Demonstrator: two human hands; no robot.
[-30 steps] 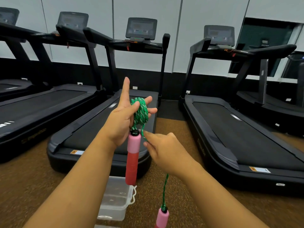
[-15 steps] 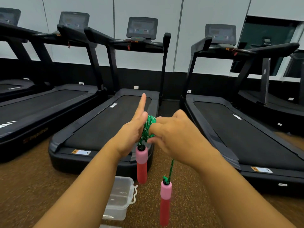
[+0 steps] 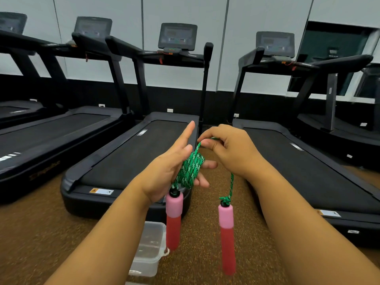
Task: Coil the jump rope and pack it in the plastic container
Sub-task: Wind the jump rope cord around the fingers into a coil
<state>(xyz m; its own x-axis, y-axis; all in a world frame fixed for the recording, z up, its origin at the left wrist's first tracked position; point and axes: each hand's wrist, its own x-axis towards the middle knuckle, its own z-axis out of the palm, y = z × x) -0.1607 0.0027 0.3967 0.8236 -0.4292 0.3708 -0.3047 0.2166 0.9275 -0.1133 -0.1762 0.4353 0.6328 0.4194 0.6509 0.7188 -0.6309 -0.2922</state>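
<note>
The green jump rope (image 3: 190, 169) is wound in several turns around the fingers of my left hand (image 3: 164, 171), whose index finger points up. One pink-and-red handle (image 3: 173, 217) hangs just below that hand. My right hand (image 3: 230, 149) pinches the free strand of rope above the coil. The strand drops from it to the second pink-and-red handle (image 3: 226, 233), which dangles lower right. A clear plastic container (image 3: 149, 249) sits open on the floor below my left forearm.
Several black treadmills stand in a row ahead, the nearest one (image 3: 131, 159) directly behind my hands and another (image 3: 308, 169) to the right. The floor (image 3: 41, 233) is brown carpet. A white wall with a dark base runs behind.
My right hand has carried the free strand up and over the coil, adding a turn. The second handle has risen from near the floor and now hangs beside the first.
</note>
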